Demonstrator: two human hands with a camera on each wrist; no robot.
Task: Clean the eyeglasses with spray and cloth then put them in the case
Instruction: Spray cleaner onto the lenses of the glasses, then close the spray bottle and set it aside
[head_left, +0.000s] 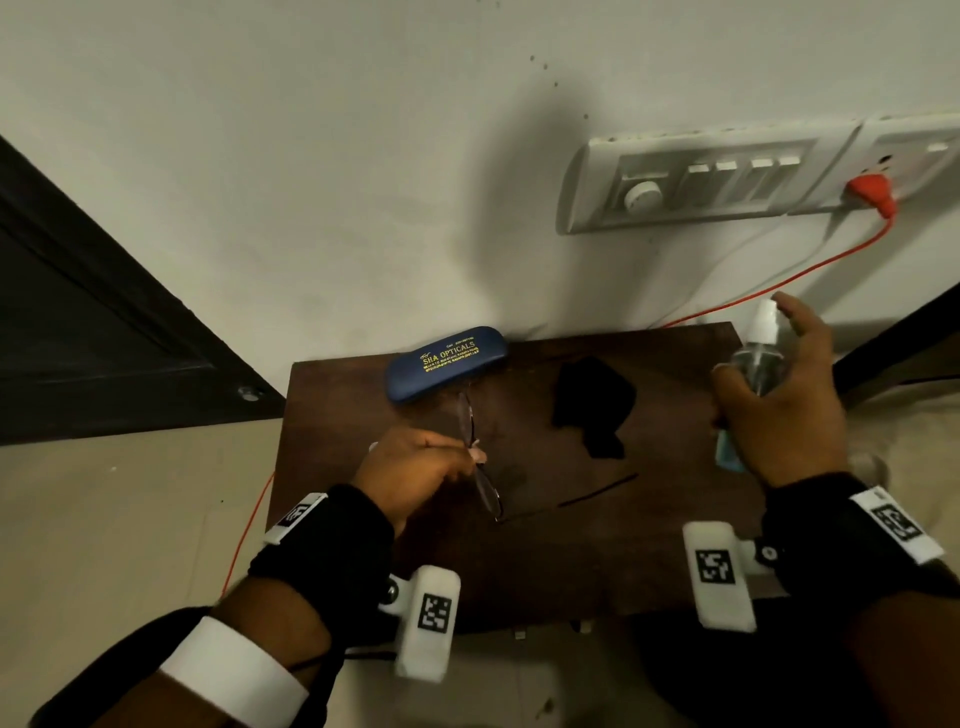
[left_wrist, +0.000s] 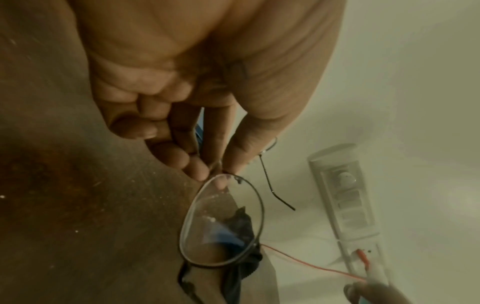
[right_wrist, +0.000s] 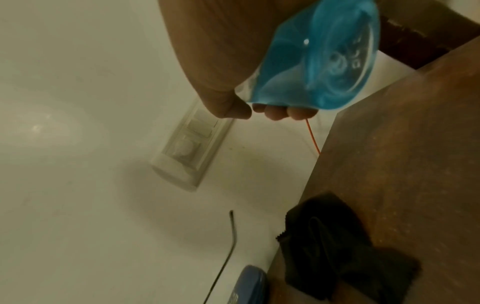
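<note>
My left hand (head_left: 415, 475) pinches thin-rimmed eyeglasses (head_left: 480, 480) at the bridge and holds them above the dark wooden table (head_left: 571, 561), lenses on edge, temples unfolded. In the left wrist view one lens (left_wrist: 221, 222) hangs below my fingertips (left_wrist: 226, 164). My right hand (head_left: 779, 400) grips a clear spray bottle (head_left: 758, 358) with blue liquid and a white nozzle, raised over the table's right side, index finger lifted beside the nozzle. The bottle's blue base (right_wrist: 324, 51) fills the right wrist view. A black cloth (head_left: 592, 402) lies crumpled mid-table. The blue closed case (head_left: 447, 361) lies at the back.
The table stands against a white wall. A switch panel (head_left: 711, 179) with a red plug (head_left: 870, 189) is on the wall at right, and its red cable (head_left: 779, 283) runs down behind the table. A dark door (head_left: 78, 332) is at left.
</note>
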